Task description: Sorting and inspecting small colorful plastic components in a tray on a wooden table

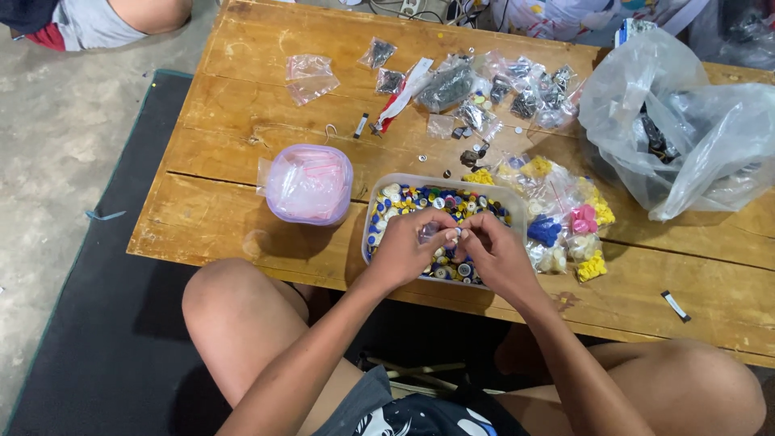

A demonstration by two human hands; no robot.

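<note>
Under the pinch sits the clear box [379,211] of little colored caps, where the left hand [408,246] and right hand [494,252] squeeze one tiny cap [457,232] together, and a slip could drop it among the others.

Home piecework spot; low wooden table [242,202]

Small clear packets [517,89] of dark parts lie far on the counter [242,129], yellow, blue and pink-filled packets [565,214] sit right of a clear tub [440,184], and a big crumpled clear bag [686,137] lies far right.
</note>
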